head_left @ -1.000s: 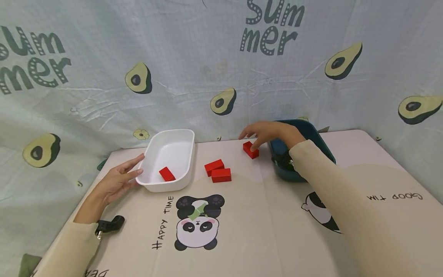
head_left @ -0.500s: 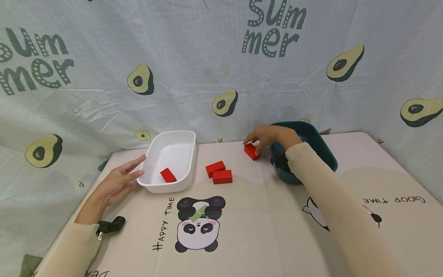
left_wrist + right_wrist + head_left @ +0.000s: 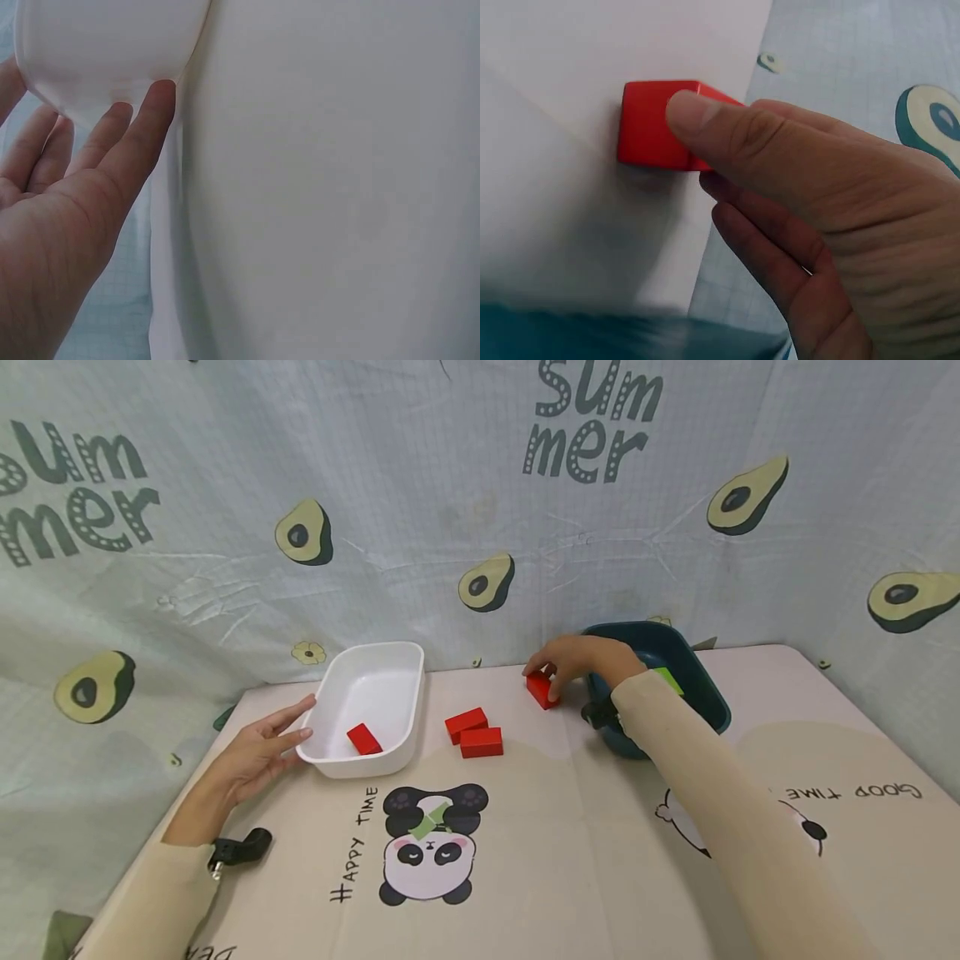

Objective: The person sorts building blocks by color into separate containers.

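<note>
My right hand (image 3: 581,662) pinches a red block (image 3: 540,690) between thumb and fingers, close over the table's far edge. In the right wrist view the thumb lies across one face of that block (image 3: 649,124), with its far end hidden by the hand. At the left, my left hand (image 3: 258,756) touches the side of a white bin (image 3: 408,743) with extended fingers. One red block (image 3: 363,739) lies inside that bin. The left wrist view shows the fingertips of my left hand (image 3: 82,187) against the bin's outer wall (image 3: 105,45).
Two more red blocks, one turned askew (image 3: 466,723) and one in front of it (image 3: 482,742), lie between the bins. A dark teal bin (image 3: 708,693) stands under my right forearm, with a bright green piece (image 3: 667,680) inside. A patterned cloth (image 3: 390,527) hangs behind the table.
My right hand has closed its thumb and fingers onto the red block, which has shifted very slightly. A green piece has come into sight in the teal bin. The left hand stays put.
</note>
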Motion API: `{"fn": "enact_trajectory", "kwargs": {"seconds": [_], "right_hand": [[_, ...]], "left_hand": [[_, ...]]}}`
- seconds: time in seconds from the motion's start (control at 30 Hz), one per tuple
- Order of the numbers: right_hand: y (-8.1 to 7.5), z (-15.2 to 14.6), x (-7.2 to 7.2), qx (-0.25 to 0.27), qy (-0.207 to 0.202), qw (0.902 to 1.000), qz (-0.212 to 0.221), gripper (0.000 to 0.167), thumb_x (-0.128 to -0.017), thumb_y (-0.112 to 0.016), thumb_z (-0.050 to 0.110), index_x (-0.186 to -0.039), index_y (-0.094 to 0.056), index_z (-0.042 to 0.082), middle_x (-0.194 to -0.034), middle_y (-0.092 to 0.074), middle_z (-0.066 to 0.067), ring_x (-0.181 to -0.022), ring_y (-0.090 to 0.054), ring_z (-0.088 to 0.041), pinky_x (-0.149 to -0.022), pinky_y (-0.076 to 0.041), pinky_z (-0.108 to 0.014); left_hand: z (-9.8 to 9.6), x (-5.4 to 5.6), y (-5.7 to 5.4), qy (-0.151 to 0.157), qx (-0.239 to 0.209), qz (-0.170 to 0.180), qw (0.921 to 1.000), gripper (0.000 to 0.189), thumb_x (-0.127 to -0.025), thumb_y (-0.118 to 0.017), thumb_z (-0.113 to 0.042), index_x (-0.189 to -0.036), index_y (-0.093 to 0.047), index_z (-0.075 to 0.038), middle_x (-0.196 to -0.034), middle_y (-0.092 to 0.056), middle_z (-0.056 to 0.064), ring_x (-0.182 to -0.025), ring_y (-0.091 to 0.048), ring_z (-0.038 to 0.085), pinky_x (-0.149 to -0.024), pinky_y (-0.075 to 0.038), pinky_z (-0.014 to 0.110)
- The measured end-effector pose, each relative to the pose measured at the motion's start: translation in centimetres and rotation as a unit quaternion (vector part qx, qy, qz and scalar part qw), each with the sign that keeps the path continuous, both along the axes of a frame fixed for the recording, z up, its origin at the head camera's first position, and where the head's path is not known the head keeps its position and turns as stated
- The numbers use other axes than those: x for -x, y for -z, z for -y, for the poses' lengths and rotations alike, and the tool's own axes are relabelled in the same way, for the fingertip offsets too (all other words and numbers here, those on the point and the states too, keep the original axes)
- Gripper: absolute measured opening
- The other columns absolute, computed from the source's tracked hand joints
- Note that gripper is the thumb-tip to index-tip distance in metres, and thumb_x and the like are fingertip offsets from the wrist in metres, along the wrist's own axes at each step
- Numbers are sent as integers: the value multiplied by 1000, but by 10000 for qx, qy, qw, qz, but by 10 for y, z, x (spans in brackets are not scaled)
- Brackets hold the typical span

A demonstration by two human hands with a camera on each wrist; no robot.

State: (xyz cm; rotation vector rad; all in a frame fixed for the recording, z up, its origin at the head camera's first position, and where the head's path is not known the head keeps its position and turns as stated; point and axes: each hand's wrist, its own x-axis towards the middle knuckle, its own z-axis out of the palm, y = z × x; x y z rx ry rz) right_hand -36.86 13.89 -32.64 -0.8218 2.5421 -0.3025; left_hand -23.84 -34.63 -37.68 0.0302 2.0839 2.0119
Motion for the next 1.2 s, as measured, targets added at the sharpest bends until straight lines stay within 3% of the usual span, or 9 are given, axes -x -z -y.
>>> {"fn": "enact_trajectory", "kwargs": {"seconds": [0.17,0.5,0.7,0.93,1.2], "right_hand": [[2,11,-1,74,-48,10000,40,55,-89,-78,17,-142,-61,15,-130,-63,-8,-121,-58,-28,-96,-56,-39],[9,27,-6,-116,-201,9997,18,63,-88,-80,17,-146,-56,17,-134,-59,-10,-122,-56,-28,-95,-57,-37],[8,33,-17,-290,-135,9993,-188,62,-88,-80,18,-145,-57,13,-129,-61,-8,-116,-57,-27,-94,-57,-37],[13,39,-33,-473,-20,9981,-397,68,-88,-81,27,-148,-53,12,-126,-61,-7,-115,-54,-25,-92,-56,-36],[13,23,-42,195,72,9996,-202,69,-92,-74,24,-153,-45,8,-138,-58,-12,-126,-55,-31,-103,-53,-45]], "left_hand": [[-1,0,-2,-21,111,46,9999,74,-101,-62,-5,-163,-25,-18,-172,-3,5,-144,-26,26,-96,-55,22],[-1,-2,0,-66,95,84,9999,74,-101,-63,-5,-163,-25,-20,-172,-2,5,-143,-28,25,-96,-55,22],[1,1,0,-2,7,13,10000,72,-101,-62,-5,-162,-25,-18,-171,-4,6,-132,-38,17,-96,-55,22],[2,2,-1,-27,8,50,10000,73,-101,-62,-6,-163,-25,-19,-172,-4,4,-138,-32,22,-95,-55,23],[2,2,0,-40,22,43,10000,73,-101,-62,-6,-163,-25,-18,-172,-5,5,-140,-30,23,-95,-55,22]]}}
